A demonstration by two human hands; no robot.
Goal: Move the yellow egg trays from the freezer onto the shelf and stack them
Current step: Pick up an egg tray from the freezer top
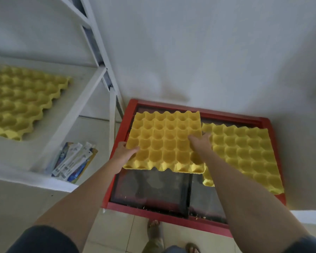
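Observation:
A yellow egg tray (164, 141) is held over the left half of the red-framed freezer (171, 215). My left hand (125, 152) grips its left edge, thumb on top. My right hand (202, 143) grips its right edge, fingers curled over the rim. A second yellow egg tray (244, 152) lies on the freezer's glass lid at the right, partly under the held tray. On the white shelf (66, 121) at the left rests another yellow egg tray (20, 101), cut off by the frame's edge.
White metal shelf posts (98, 50) rise between shelf and freezer. Several printed packets (73, 161) lie on a lower level under the shelf. A white wall stands behind the freezer. My sandalled feet (155, 232) are on the tiled floor in front.

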